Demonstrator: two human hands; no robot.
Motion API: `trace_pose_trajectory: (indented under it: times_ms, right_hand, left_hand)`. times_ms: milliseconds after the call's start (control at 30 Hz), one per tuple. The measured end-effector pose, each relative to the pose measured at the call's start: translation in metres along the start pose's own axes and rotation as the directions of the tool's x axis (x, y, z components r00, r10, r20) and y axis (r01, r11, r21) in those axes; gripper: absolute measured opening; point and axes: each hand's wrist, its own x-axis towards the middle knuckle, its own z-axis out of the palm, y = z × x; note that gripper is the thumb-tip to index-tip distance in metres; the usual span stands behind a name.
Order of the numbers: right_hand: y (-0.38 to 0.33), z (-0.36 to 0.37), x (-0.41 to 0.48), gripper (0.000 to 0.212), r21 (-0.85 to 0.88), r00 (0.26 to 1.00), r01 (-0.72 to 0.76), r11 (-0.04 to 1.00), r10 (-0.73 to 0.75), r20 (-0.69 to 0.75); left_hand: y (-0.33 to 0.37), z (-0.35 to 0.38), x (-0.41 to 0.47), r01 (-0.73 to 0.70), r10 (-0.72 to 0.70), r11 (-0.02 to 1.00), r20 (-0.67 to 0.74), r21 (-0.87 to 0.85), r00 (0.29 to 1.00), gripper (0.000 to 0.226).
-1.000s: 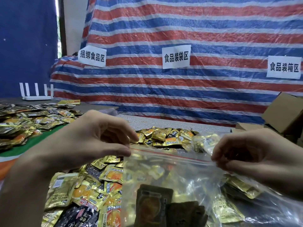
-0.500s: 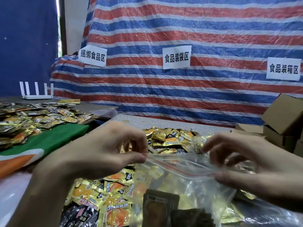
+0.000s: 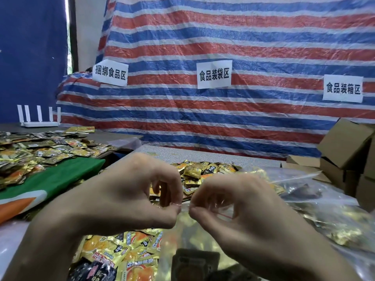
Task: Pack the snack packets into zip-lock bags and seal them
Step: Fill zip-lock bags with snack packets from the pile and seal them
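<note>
**Hands.** The left hand (image 3: 132,195) and right hand (image 3: 243,211) are raised close together at the centre of the view. Each has its thumb and forefinger curled into a pinch on the top edge of one clear zip-lock bag (image 3: 182,226). The fingertips of the two hands are just beside each other.

**Bag in hand.** It hangs below the hands, above the tabletop (image 3: 203,157), with dark packets (image 3: 194,262) already inside. A short run of the red seal strip (image 3: 223,214) shows under the right hand. The hands cover the rest of it, so whether the seal is pressed shut along its whole length cannot be told. It is probably only partly closed.

**Work done.** Filling of this bag appears complete and sealing is in hand. Further filled bags (image 3: 304,191) lie to the right, near the cardboard boxes (image 3: 345,142).

**Work outstanding.** A large heap of loose snack packets (image 3: 125,252) lies on the tabletop beneath and beyond the hands. More packets (image 3: 40,151) are spread on the surface to the left. On that evidence, much of the packing is not yet done.
</note>
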Motion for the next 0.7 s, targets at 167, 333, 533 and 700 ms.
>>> trace_pose_trajectory:
  times_ms: [167,333,533,700]
  right_hand:
    - [0.0023,0.0034,0.0014,0.022,-0.042,1.0,-0.004,0.999,0.004,0.02]
    - [0.0004,0.0039,0.0005,0.022,-0.093,0.999,0.028,0.995,-0.025,0.031]
    - [-0.0012,0.0015,0.0001,0.022,-0.025,1.0,0.008,1.0,-0.007,0.026]
    - [-0.0005,-0.0006,-0.0006,0.021,-0.024,0.999,0.017,1.0,-0.016,0.038]
  left_hand:
    - [-0.0019,0.0041,0.0025,0.033,-0.033,0.999,-0.001,0.005,0.999,0.004]
    - [-0.002,0.0042,0.0031,0.08,-0.08,0.997,0.05,0.007,0.996,0.018]
    - [-0.0003,0.0011,0.0003,0.031,-0.028,0.999,0.082,-0.027,0.996,0.022]
    - [0.0048,0.0067,0.004,0.031,-0.025,0.996,0.067,-0.079,0.997,0.018]
